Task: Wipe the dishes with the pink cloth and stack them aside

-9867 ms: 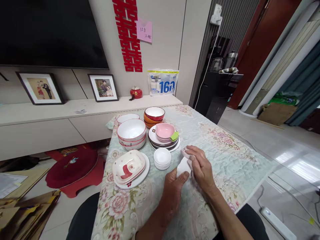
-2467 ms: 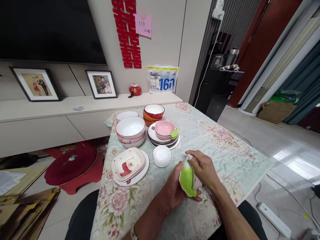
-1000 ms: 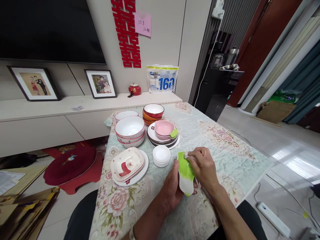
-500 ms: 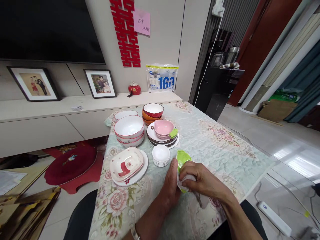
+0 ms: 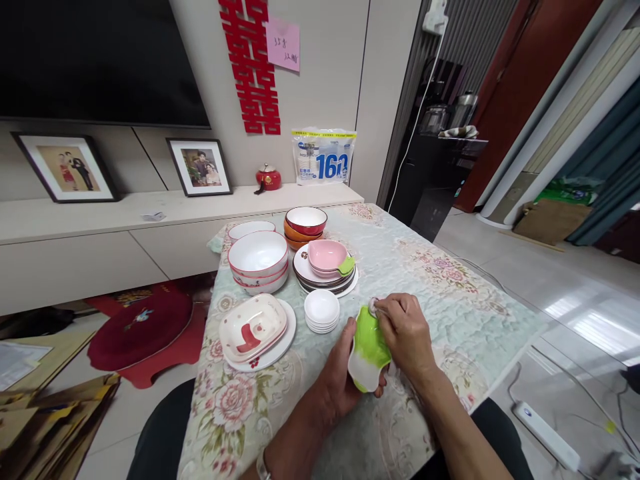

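A green and white cabbage-shaped dish [image 5: 368, 347] rests in my left hand [image 5: 341, 373], whose fingers wrap around it from below and from the left side. At the dish's top edge, my right hand [image 5: 407, 333] pinches a pale cloth [image 5: 373, 306], mostly hidden by the fingers. Just left of the dish stand small white bowls [image 5: 322, 308] in a stack. Behind them, a pink bowl [image 5: 328, 255] with a green leaf handle sits on stacked plates [image 5: 300, 267]. A cream rectangular dish [image 5: 254, 325] lies on a white plate [image 5: 290, 333] farther left.
Large white bowls with red rims [image 5: 259, 253] and a stack of orange and red bowls [image 5: 306, 220] stand toward the back of the flowered tablecloth [image 5: 380, 233]. On the cabinet behind are a red pot [image 5: 269, 178], photo frames and a plastic pack [image 5: 325, 159].
My right hand has moved from inside the dish up to its top edge with the cloth. The dish now shows more of its green and white surface.
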{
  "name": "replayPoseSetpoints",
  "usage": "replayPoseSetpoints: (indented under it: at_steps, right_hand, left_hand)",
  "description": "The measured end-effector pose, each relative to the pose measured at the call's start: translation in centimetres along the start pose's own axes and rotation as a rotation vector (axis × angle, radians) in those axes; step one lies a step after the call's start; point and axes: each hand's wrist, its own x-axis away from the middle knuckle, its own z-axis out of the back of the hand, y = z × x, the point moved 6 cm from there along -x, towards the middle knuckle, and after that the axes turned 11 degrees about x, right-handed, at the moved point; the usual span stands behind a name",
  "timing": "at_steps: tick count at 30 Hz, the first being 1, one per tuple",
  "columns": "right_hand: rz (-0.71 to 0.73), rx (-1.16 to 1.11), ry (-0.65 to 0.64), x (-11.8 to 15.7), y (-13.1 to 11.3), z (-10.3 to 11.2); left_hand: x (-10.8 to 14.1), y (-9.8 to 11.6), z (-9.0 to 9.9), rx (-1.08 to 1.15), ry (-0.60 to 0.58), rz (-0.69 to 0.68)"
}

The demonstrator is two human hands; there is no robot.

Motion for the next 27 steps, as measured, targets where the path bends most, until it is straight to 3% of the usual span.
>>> replayPoseSetpoints:
  at_steps: [4, 10, 16, 18, 23, 25, 27]
  right_hand:
    - [0.014, -0.113, -0.063, 0.1, -0.5, -0.6]
    - [0.095, -0.394, -0.444, 0.4, -2.3, -0.8]
    - [0.047, -0.612, -0.791, 1.3, -2.7, -0.6]
    - [0.039, -0.554, -0.733, 1.1, -2.4, -0.9]
    - [0.086, -0.155, -0.34, 0.3, -1.9, -0.9]
    - [0.065, -0.04, -0.252, 0.3, -2.0, -0.8]
    - [0.031, -0.01, -0.254, 0.3, -2.2, -0.7]
  left_hand:
    - [0.0, -0.1, -0.1, 0.016, -0.012, -0.005]
    - [-0.3, 0.0, 0.5, 0.08, 0.002, 0.02]
    - [-0.3, 0.0, 0.3, 0.014, -0.052, 0.021]
    - [-0.2, 0.0, 0.3, -0.007, -0.003, 0.023]
    - [-0.3, -0.3, 0.2, -0.048, 0.042, -0.004]
    - [-0.4, 0.2, 0.4, -0.1, 0.049, -0.106]
    - [0.0, 1.4, 0.5, -0.201, 0.039, -0.304]
